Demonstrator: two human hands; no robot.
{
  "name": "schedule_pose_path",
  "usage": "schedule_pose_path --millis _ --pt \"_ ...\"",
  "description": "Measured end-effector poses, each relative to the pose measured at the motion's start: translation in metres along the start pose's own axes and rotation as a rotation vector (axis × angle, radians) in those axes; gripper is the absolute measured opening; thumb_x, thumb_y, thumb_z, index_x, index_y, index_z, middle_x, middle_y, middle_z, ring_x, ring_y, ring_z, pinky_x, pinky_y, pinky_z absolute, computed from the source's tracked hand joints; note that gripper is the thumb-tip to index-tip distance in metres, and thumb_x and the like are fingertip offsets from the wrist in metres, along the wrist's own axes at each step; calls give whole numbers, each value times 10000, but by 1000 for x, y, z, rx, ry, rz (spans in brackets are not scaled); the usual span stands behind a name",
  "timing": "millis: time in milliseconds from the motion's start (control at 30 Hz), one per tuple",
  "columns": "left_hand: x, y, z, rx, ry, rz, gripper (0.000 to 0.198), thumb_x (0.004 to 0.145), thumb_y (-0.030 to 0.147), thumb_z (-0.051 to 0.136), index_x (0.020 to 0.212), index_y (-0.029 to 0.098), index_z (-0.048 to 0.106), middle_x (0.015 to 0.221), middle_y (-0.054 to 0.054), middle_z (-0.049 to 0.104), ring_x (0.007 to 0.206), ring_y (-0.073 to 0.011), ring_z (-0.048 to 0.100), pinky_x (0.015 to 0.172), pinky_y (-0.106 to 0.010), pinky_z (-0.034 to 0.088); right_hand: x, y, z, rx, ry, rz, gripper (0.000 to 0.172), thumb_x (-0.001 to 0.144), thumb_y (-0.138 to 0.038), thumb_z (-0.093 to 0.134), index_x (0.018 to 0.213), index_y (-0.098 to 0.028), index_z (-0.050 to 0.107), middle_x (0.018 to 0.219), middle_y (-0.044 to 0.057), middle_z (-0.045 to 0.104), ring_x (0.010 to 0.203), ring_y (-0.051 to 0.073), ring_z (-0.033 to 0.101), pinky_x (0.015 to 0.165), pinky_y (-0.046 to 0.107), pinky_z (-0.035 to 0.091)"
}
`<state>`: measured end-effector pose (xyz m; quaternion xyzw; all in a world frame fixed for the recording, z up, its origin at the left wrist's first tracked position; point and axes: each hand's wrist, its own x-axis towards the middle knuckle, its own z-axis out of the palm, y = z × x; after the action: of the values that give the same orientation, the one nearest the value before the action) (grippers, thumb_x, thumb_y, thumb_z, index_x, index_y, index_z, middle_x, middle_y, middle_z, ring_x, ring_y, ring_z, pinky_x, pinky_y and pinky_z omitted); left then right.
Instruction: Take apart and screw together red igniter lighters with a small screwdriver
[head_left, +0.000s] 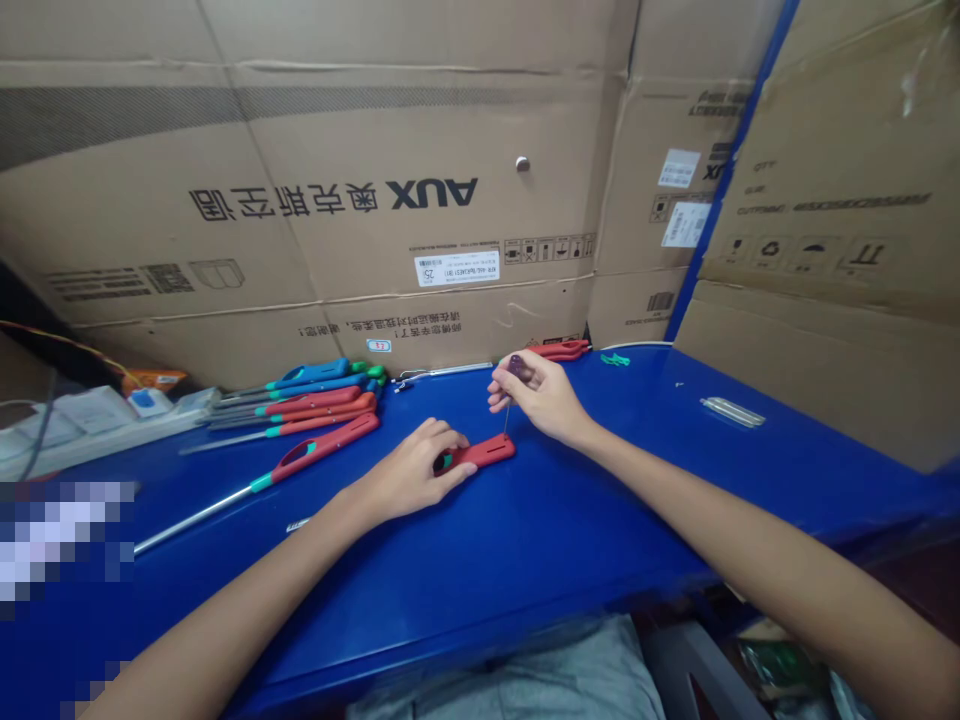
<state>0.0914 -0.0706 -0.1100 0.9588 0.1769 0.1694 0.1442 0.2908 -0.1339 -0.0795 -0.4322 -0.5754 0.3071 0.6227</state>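
Observation:
My left hand [412, 472] grips a short red plastic handle [487, 455] with a green band, which lies on the blue table [450, 560]. My right hand [532, 398] pinches a small dark purple tool handle [517, 367] between thumb and fingers, just above the red handle. A thin metal shaft [506, 420] runs down from the purple handle to the red handle's top face. Its tip seems to touch the red handle, though the exact contact is too small to tell.
Several red and blue screwdrivers [300, 410] lie at the table's back left, with a long red-handled one [322, 447] nearer me. A power strip [97, 430] sits at the left. Red tool handles [559, 349], a green piece [615, 359] and a silvery strip [733, 412] lie behind. Cardboard boxes [375, 200] wall the back.

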Motion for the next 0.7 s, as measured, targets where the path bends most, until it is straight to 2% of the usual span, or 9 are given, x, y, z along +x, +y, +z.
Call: schedule_pose_path --millis 433,700 --pt "-2 -3 -6 -26 -56 25 307 890 442 475 998 174 577 978 -58 558 935 -184 512 868 -327 409 6 3 -7 49 62 123 455 682 -507 721 841 -137 510 679 15 594 574 137 623 571 301 589" --pt "-3 -4 -10 -36 -81 18 273 865 416 487 959 171 565 939 -45 558 853 -170 524 797 -300 410 6 3 -6 93 75 182 376 726 -443 707 849 -139 524 679 23 588 582 146 626 590 325 598"
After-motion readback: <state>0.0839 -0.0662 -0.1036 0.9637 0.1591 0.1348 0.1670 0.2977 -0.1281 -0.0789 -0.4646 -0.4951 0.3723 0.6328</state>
